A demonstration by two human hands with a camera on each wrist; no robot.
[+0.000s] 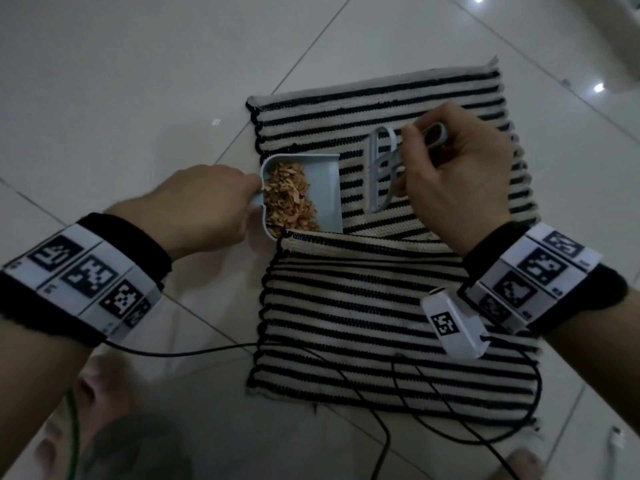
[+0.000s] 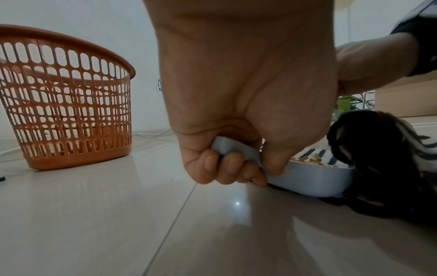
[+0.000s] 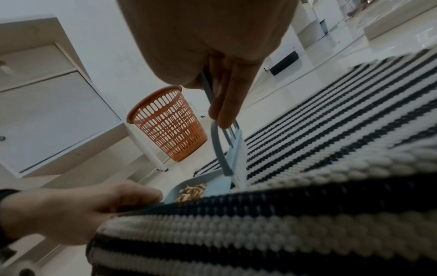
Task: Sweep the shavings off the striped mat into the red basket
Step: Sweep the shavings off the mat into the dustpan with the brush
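A black-and-white striped mat (image 1: 346,306) lies on the tiled floor, its near part folded over the far part. A light blue dustpan (image 1: 325,188) sits at the mat's left edge, holding a heap of tan shavings (image 1: 289,199). My left hand (image 1: 204,206) grips the dustpan's handle (image 2: 236,149). My right hand (image 1: 453,174) grips a light blue brush (image 1: 381,168), which stands on the mat just right of the dustpan. The red basket (image 2: 66,104) stands on the floor beyond the mat, out of the head view; it also shows in the right wrist view as the basket (image 3: 170,123).
Black cables (image 1: 433,403) trail over the near part of the mat and the floor. A white cabinet (image 3: 47,104) stands close to the basket. A wall rises behind the basket (image 2: 141,28). Glossy tiled floor (image 1: 121,81) surrounds the mat.
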